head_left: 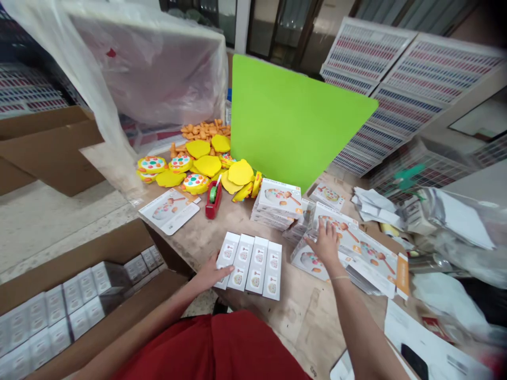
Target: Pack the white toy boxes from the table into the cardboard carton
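Cluttered packing bench, boxes everywhere.
Left hand (pixel 209 274) lies open against four white boxes (pixel 250 264) near the front edge; right hand (pixel 327 244) spreads flat on flattened cartons (pixel 356 248); the bench's (pixel 237 216) right end blurs out.

A single head-worn camera is looking forward and steeply down from just above the person's chest, sitting close over the near edge of the surface (pixel 253 216). It is facing toward the green board (pixel 293 121) at the far side, and its wide lens is taking in the cardboard carton (pixel 119 248) at lower left.
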The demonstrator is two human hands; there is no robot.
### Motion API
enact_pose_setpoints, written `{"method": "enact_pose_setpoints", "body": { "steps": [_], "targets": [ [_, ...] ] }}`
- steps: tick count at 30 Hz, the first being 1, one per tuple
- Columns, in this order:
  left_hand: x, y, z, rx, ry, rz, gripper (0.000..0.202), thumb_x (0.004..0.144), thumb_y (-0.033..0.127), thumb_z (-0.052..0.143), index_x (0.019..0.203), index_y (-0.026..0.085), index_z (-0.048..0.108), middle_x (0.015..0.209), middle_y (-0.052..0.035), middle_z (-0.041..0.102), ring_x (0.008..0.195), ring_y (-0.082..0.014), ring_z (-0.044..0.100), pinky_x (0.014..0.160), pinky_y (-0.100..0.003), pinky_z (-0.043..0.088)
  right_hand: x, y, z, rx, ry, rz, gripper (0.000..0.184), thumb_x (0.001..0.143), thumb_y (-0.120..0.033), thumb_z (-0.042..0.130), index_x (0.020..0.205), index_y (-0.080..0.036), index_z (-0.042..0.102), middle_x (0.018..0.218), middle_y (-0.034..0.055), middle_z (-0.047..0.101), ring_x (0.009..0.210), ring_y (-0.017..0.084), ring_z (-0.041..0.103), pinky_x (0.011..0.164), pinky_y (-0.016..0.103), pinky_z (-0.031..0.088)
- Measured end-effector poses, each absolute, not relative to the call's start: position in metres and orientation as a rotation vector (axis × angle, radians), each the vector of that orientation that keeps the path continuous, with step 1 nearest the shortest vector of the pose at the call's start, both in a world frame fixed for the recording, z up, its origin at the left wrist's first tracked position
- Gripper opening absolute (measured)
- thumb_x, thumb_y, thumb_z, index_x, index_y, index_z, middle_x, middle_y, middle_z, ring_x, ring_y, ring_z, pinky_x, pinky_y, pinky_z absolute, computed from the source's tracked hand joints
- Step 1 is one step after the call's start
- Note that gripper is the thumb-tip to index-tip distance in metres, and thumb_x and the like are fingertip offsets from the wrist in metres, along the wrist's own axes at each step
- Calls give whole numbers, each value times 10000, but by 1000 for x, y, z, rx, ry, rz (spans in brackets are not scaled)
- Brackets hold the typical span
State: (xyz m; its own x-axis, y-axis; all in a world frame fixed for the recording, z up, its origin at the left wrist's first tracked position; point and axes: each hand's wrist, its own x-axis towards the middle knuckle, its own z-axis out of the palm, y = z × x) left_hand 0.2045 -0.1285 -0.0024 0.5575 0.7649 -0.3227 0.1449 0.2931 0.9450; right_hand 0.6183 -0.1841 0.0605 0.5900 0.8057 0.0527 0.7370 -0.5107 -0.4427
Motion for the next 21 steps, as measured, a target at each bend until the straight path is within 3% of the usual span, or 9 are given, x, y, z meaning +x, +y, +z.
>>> {"method": "enact_pose_setpoints", "body": {
  "steps": [2,5,9,13,18,21],
  "targets": [
    [204,-129,-3,1233,938,510,763,642,568,857,1257,173,636,1238,-134,729,1208,-386,636,1064,-522,494,635,-162,60,-2516,-1239,100,1040,729,-499,738,1583,-138,266,1674,260,83,1532,483,-13,1167,701,19],
    [204,-132,-4,1233,972,526,766,634,578,854,1250,178,636,1230,-133,730,1173,-381,655,1040,-510,509,636,-144,44,-2631,-1268,17,1013,721,-421,761,1575,-137,299,1643,301,149,1509,525,60,1136,715,47],
    [203,-134,-6,1236,1013,542,773,647,593,837,1258,167,631,1243,-152,719,1160,-390,657,1037,-522,504,627,-141,28,-2682,-1328,-74,787,817,-280,603,1555,-151,363,1621,282,242,1493,492,163,1120,707,115],
    [202,-133,-6,1231,994,544,762,634,581,849,1250,184,640,1226,-129,733,1174,-383,653,1030,-508,517,639,-151,53,-2644,-1356,-186,722,830,-223,517,1529,-94,388,1592,274,319,1466,436,282,1158,629,212],
    [203,-130,-6,1232,964,521,773,643,567,850,1266,167,630,1232,-124,734,1196,-377,644,1059,-522,499,642,-225,118,-2546,-1229,-369,819,868,-377,521,1572,-63,247,1532,263,414,1371,402,442,1084,553,407],
    [203,-131,-8,1233,966,507,803,657,576,838,1305,162,603,1278,-137,711,1209,-377,637,1062,-529,497,604,-298,131,-2345,-1002,-539,903,829,-547,605,1579,-145,304,1504,206,488,1344,427,485,1078,581,418]
  ]
}}
